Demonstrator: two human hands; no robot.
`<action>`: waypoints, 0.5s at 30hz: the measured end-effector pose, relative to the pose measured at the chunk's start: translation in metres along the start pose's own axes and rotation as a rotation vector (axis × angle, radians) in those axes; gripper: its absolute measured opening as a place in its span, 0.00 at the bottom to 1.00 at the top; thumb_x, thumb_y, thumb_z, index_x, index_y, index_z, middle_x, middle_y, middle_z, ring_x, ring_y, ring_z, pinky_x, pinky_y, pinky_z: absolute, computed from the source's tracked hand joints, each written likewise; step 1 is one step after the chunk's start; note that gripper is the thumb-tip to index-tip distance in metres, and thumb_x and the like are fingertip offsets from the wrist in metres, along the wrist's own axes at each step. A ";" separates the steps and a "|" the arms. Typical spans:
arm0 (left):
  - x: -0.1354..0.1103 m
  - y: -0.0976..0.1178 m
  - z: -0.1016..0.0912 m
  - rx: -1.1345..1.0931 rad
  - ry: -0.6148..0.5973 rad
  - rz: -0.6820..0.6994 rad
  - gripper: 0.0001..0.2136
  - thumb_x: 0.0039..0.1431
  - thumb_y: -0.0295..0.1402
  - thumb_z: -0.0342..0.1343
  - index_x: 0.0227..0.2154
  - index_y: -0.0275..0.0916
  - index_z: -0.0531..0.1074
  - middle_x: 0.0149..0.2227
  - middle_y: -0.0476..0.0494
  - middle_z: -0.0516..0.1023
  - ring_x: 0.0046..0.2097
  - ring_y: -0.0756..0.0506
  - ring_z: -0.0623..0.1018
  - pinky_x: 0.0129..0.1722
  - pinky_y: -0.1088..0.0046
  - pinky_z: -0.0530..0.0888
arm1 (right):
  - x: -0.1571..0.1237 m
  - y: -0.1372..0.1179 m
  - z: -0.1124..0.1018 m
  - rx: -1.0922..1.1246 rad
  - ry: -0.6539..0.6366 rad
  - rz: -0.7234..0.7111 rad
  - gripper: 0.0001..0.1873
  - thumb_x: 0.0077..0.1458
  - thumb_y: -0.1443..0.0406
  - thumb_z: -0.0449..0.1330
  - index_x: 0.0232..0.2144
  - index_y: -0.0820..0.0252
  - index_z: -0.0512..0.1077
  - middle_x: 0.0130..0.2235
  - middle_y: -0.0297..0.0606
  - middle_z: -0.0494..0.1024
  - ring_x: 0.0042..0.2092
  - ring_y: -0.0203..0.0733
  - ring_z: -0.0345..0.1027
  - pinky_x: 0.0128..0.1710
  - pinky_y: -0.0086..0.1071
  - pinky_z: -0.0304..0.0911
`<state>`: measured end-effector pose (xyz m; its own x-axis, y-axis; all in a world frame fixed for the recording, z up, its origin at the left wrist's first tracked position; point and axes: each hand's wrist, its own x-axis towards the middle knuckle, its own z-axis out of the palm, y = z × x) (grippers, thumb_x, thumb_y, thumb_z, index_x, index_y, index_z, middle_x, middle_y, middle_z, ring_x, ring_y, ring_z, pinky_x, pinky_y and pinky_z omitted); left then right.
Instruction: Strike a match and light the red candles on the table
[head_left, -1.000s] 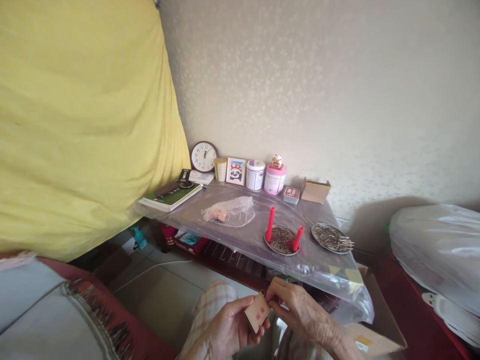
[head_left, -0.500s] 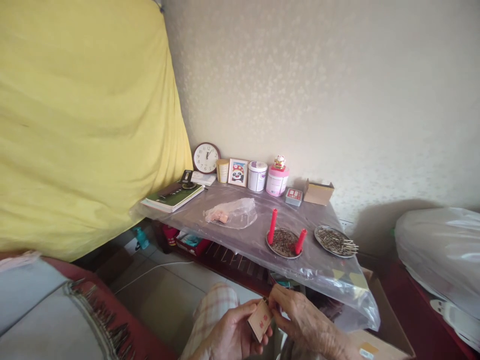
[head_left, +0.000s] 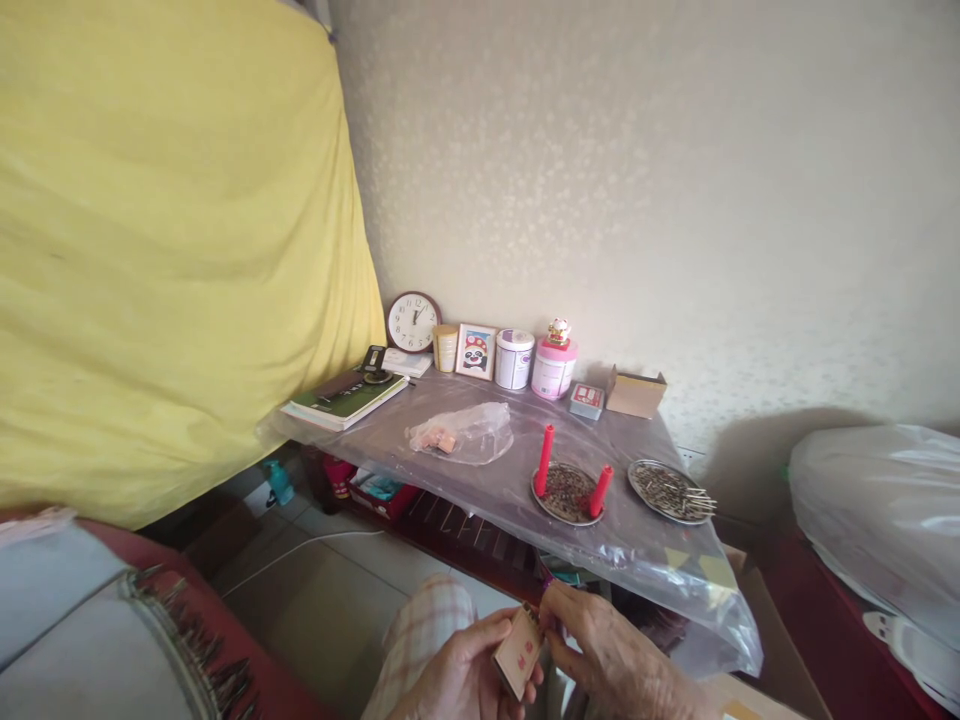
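A small tan matchbox (head_left: 517,652) with red marks is gripped in my left hand (head_left: 469,665), its fingers wrapped round the sides. Dark tips show at the box's upper end. Right at that end is my right hand (head_left: 596,640), thumb and fingers pinched together; what they hold, if anything, is hidden. Beyond the hands, on the plastic-covered table (head_left: 480,480), a metal plate (head_left: 568,510) of dark bits bears a tall red candle (head_left: 545,460) and a shorter red candle (head_left: 601,491). To its right lies a second plate (head_left: 651,492) heaped with matchsticks (head_left: 697,500).
A crumpled plastic bag (head_left: 480,432) lies mid-table, with books (head_left: 345,402) at the left. Along the wall stand a clock (head_left: 414,321), a framed panda picture (head_left: 475,352), tins (head_left: 514,360) and a cardboard box (head_left: 636,394). My knee (head_left: 431,630) is below the table edge.
The view has tilted up slightly, so the table sits lower in the picture. Both hands stay at the matchbox, and the dark tips at its end show a little more.
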<state>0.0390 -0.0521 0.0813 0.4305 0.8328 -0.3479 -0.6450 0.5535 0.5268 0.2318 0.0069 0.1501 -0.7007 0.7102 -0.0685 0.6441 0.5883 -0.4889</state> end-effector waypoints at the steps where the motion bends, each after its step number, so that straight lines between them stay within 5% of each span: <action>1: 0.000 0.000 -0.001 -0.002 -0.002 0.004 0.08 0.62 0.40 0.63 0.37 0.45 0.86 0.29 0.42 0.87 0.29 0.46 0.80 0.30 0.69 0.69 | 0.000 0.000 0.000 0.012 0.005 -0.001 0.11 0.59 0.78 0.54 0.34 0.57 0.69 0.37 0.38 0.81 0.37 0.42 0.75 0.38 0.31 0.65; 9: 0.004 0.001 -0.003 -0.080 -0.004 -0.033 0.10 0.61 0.40 0.65 0.34 0.40 0.87 0.28 0.40 0.88 0.28 0.47 0.81 0.29 0.75 0.74 | 0.001 0.006 0.004 0.244 0.119 -0.007 0.09 0.58 0.73 0.54 0.32 0.56 0.71 0.34 0.35 0.80 0.34 0.40 0.72 0.36 0.31 0.65; 12: 0.005 0.003 -0.004 -0.134 -0.012 -0.042 0.10 0.62 0.39 0.65 0.34 0.37 0.87 0.29 0.39 0.88 0.29 0.47 0.82 0.29 0.76 0.75 | 0.006 0.013 0.014 0.470 0.186 0.057 0.05 0.63 0.64 0.58 0.35 0.56 0.73 0.33 0.35 0.80 0.35 0.41 0.72 0.37 0.33 0.67; 15: 0.008 0.005 -0.004 -0.188 -0.059 -0.032 0.10 0.59 0.38 0.68 0.37 0.36 0.86 0.30 0.39 0.88 0.29 0.47 0.83 0.28 0.77 0.75 | 0.010 0.014 0.026 0.793 0.251 0.105 0.14 0.62 0.51 0.64 0.36 0.56 0.74 0.33 0.35 0.79 0.34 0.42 0.73 0.37 0.35 0.70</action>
<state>0.0368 -0.0426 0.0779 0.4856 0.8162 -0.3130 -0.7348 0.5750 0.3597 0.2263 0.0122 0.1200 -0.4994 0.8664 0.0016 0.2296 0.1341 -0.9640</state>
